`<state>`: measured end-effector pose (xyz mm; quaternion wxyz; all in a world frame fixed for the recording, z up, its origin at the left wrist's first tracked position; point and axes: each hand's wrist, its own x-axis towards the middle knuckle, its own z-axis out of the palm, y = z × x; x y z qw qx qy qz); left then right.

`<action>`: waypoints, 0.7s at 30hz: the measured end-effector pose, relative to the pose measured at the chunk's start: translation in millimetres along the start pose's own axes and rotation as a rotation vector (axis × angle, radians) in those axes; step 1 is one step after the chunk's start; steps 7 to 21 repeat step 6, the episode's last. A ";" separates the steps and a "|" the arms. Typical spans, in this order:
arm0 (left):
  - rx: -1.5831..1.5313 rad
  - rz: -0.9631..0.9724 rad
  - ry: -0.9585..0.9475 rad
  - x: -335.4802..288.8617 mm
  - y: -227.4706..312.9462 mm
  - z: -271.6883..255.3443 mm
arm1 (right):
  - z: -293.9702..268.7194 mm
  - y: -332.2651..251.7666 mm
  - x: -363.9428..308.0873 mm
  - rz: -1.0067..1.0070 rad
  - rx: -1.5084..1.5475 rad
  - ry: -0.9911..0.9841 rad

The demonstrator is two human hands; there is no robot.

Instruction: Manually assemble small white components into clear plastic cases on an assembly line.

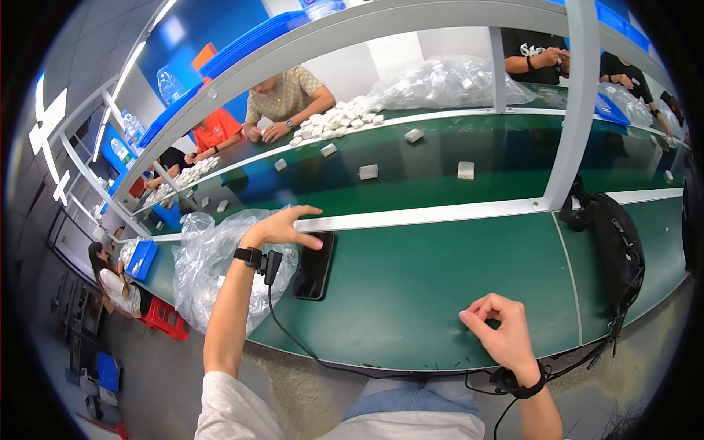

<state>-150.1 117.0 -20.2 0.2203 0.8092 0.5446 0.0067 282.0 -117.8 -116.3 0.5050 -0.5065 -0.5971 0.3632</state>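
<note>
My left hand [277,229] is open over the bench, thumb and forefinger spread wide apart. Its thumb tip overlaps the upper end of a black smartphone [314,270] lying on the green bench; whether it touches the phone I cannot tell. Beside that wrist sits a clear plastic bag [196,257] with some white pieces inside. Over the front right of the bench, my right hand [504,328] is closed, its fingers curled in toward the thumb, and nothing shows in it. Both wrists wear black straps with cables.
Beyond a white rail [440,215], a green conveyor belt [418,192] carries scattered small white blocks [368,171]. People work across it, near a white heap [339,119] and a large clear bag [451,82]. A metal post [577,110] rises near a black waist bag [612,249] at right.
</note>
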 end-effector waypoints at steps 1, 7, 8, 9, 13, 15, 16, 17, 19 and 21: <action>-0.098 -0.014 -0.135 -8.5 -6.4 1.0 | 1.4 -0.9 0.3 0.021 0.034 0.003; -0.107 0.053 -0.155 -29.8 -39.5 19.2 | 7.6 -1.7 -0.8 0.076 0.082 -0.005; -0.107 0.053 -0.155 -29.8 -39.5 19.2 | 7.6 -1.7 -0.8 0.076 0.082 -0.005; -0.107 0.053 -0.155 -29.8 -39.5 19.2 | 7.6 -1.7 -0.8 0.076 0.082 -0.005; -0.107 0.053 -0.155 -29.8 -39.5 19.2 | 7.6 -1.7 -0.8 0.076 0.082 -0.005; -0.107 0.053 -0.155 -29.8 -39.5 19.2 | 7.6 -1.7 -0.8 0.076 0.082 -0.005; -0.107 0.053 -0.155 -29.8 -39.5 19.2 | 7.6 -1.7 -0.8 0.076 0.082 -0.005; -0.107 0.053 -0.155 -29.8 -39.5 19.2 | 7.6 -1.7 -0.8 0.076 0.082 -0.005; -0.107 0.053 -0.155 -29.8 -39.5 19.2 | 7.6 -1.7 -0.8 0.076 0.082 -0.005; -0.107 0.053 -0.155 -29.8 -39.5 19.2 | 7.6 -1.7 -0.8 0.076 0.082 -0.005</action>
